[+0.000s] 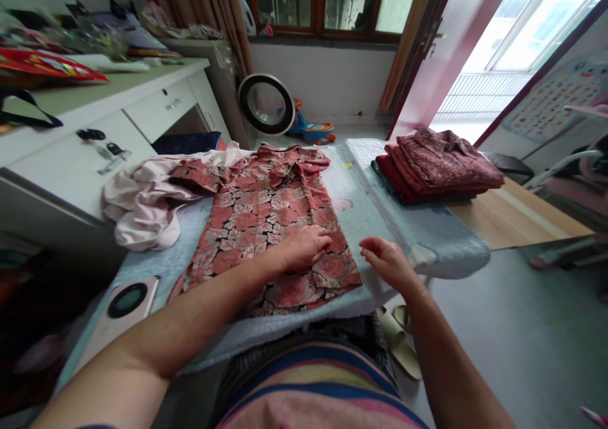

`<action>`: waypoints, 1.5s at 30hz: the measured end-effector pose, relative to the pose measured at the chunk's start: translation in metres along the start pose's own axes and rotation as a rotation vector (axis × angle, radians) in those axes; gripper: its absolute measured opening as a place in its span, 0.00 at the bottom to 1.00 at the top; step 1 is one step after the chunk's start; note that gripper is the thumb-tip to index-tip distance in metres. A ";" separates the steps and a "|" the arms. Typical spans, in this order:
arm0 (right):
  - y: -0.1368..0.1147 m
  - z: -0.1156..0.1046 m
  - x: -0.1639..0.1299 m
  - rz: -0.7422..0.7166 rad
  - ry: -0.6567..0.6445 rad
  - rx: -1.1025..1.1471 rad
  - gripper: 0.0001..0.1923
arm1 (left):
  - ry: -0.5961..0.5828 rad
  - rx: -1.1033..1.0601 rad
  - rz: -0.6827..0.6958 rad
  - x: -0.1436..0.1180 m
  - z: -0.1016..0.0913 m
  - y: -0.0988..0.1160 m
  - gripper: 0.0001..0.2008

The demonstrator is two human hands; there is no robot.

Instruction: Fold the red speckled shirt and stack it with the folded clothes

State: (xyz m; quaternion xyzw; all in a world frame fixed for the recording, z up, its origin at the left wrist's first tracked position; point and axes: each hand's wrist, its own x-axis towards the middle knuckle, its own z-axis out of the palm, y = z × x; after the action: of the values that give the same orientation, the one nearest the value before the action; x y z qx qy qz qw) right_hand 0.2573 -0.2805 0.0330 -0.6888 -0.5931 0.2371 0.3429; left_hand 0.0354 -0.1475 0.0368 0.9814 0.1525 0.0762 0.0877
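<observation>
A red floral shirt [266,226] lies spread flat on a pale blue padded board [370,220]. My left hand [304,246] rests palm-down on the shirt's lower right part, pressing the fabric. Just right of the shirt's hem edge, my right hand [387,261] hovers over the board with loosely curled fingers and nothing in it. A crumpled pale pink garment [142,207] sits at the shirt's left, partly under its sleeve.
A stack of folded red garments [437,169] sits on the board's far right by a wooden tabletop [513,217]. A pink round-faced device [126,302] lies near left. White desk with drawers [95,144] at left; fan [266,104] and slippers [401,340] on the floor.
</observation>
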 end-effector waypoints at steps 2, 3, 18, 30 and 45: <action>0.000 0.009 -0.006 -0.044 -0.053 -0.025 0.08 | -0.019 -0.016 0.009 -0.015 0.001 0.019 0.10; 0.000 0.014 -0.009 -0.074 -0.078 -0.033 0.08 | -0.018 -0.027 0.002 -0.021 0.002 0.027 0.11; 0.010 0.012 -0.024 -0.365 -0.165 -0.012 0.08 | 0.217 -0.314 -0.150 -0.093 0.011 0.085 0.15; 0.015 0.011 -0.018 -0.225 -0.065 0.055 0.10 | 0.252 -0.030 -0.719 -0.218 -0.021 0.023 0.09; 0.020 0.018 -0.020 -0.159 0.008 0.043 0.11 | 0.109 0.088 -1.280 -0.239 -0.027 0.026 0.16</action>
State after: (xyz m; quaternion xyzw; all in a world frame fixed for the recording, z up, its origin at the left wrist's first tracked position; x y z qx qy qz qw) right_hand 0.2537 -0.2980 0.0043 -0.6328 -0.6394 0.2192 0.3778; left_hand -0.1866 -0.2428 0.0384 0.6936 0.7153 0.0521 0.0675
